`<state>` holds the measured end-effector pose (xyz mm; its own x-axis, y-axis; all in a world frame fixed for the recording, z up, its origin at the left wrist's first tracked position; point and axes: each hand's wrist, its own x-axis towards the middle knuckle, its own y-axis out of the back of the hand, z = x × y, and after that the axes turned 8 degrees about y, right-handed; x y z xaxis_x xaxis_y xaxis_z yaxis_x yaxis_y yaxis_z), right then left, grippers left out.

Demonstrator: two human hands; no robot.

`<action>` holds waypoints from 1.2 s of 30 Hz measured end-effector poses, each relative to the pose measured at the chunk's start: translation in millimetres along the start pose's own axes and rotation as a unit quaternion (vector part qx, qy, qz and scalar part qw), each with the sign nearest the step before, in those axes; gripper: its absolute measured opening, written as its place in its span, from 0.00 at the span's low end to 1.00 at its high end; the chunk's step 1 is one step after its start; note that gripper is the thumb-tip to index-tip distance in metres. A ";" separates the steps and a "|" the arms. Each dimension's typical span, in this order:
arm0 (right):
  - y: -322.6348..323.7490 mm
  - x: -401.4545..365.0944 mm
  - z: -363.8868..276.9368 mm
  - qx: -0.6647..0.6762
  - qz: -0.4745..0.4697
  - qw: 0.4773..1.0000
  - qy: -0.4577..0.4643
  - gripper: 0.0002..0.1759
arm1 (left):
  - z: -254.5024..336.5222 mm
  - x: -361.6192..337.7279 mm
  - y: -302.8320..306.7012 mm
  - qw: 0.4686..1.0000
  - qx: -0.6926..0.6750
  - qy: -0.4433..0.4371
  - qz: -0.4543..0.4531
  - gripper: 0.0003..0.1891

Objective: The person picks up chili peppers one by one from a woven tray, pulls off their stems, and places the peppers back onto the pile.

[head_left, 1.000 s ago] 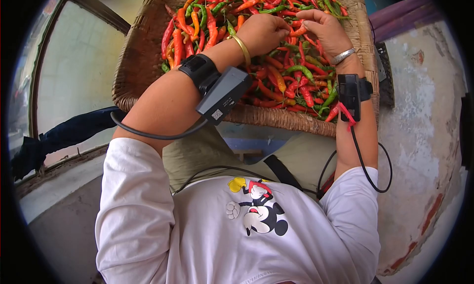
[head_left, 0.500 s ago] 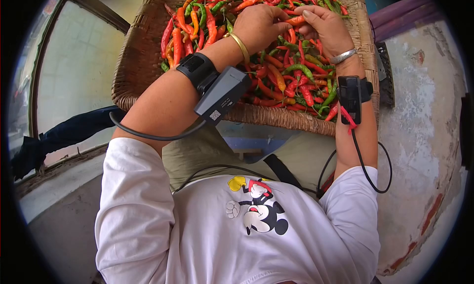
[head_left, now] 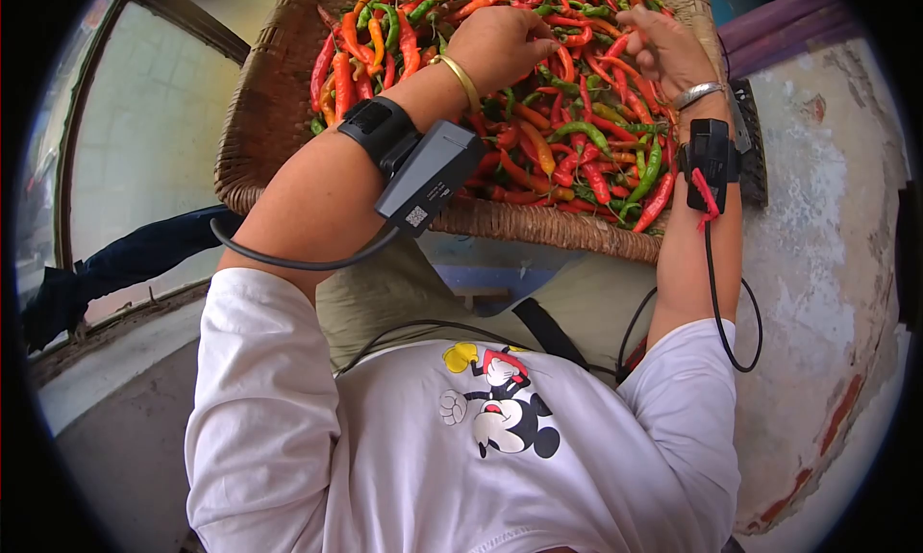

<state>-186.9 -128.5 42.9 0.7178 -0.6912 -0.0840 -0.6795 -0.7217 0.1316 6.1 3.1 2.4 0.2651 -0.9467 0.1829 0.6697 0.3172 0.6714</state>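
Note:
A heap of red, orange and green chili peppers point(head_left: 586, 159) fills a woven wicker basket point(head_left: 538, 228). Above the upper middle of the heap, my left hand point(head_left: 500, 51) is closed, thumb toward its curled fingers. Its fingertips are mostly hidden, so whatever it may pinch cannot be made out. My right hand point(head_left: 670, 51) hovers near the basket's right side, fingers curled in and thumb close to the index finger. Anything between them is too small to name. Red chilies lie just below both hands, and a gap separates the two hands.
The basket rests in front of my lap, over olive trousers point(head_left: 385, 298). Black devices with cables point(head_left: 430, 180) are strapped to both forearms. A framed window point(head_left: 144, 120) is at left, a peeling wall point(head_left: 817, 216) at right, with purple cloth point(head_left: 793, 24) above.
My hands were close together around an orange chili; now they are apart. The right hand has shifted to the right, while the left has barely moved. That chili no longer shows between them.

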 end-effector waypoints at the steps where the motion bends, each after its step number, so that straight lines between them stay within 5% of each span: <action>1: 3.6 5.3 4.3 0.100 0.099 0.988 0.070 0.24 | -2.4 -1.6 -3.2 0.999 0.001 -0.025 -0.022 0.12; 4: 8.2 11.7 5.0 0.276 0.202 0.933 0.116 0.23 | -5.1 -3.4 -5.9 0.992 0.022 -0.075 -0.103 0.11; 6: 19.4 14.4 18.5 0.277 0.164 0.940 0.115 0.22 | -0.6 -6.0 -4.4 0.981 0.040 -0.101 -0.163 0.10; 8: 12.5 9.7 20.5 0.111 0.215 0.966 0.088 0.21 | 8.1 -9.1 0.9 0.939 0.082 -0.090 -0.321 0.09; 10: 4.7 4.7 12.6 0.064 0.187 0.977 0.086 0.19 | 11.7 -13.8 3.5 0.933 0.102 -0.109 -0.327 0.08; 12: -8.4 2.3 4.8 -0.134 0.096 0.985 0.054 0.18 | 16.1 -15.0 9.2 0.912 0.100 -0.087 -0.388 0.08; 14: -25.4 -3.2 1.7 -0.218 0.068 0.973 0.037 0.16 | 9.0 -13.0 5.7 0.909 0.106 -0.112 -0.387 0.08; 16: -37.4 -7.1 3.7 -0.472 -0.063 0.878 0.053 0.15 | 8.4 -12.6 6.1 0.906 0.110 -0.136 -0.386 0.08; 24: -36.1 -15.8 -4.3 -0.562 -0.191 0.803 -0.055 0.10 | 19.0 -15.3 7.2 0.906 0.130 -0.100 -0.390 0.08; 27: -35.2 -16.2 1.9 -0.462 -0.228 0.846 -0.136 0.10 | 12.4 -17.4 1.1 0.895 0.109 -0.151 -0.404 0.09; 31: -41.4 -15.3 11.4 -0.506 -0.284 0.813 -0.043 0.11 | 10.8 -19.7 -2.2 0.884 0.099 -0.158 -0.429 0.11; 36: -49.7 -14.6 11.9 -0.538 -0.287 0.790 -0.062 0.10 | 13.7 -22.6 -1.9 0.884 0.130 -0.192 -0.405 0.10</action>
<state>-165.4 -82.9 25.8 0.7954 -0.3076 -0.5223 0.3236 -0.5131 0.7950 -10.6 23.2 6.7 -0.5180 -0.8218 -0.2373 0.3363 -0.4507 0.8269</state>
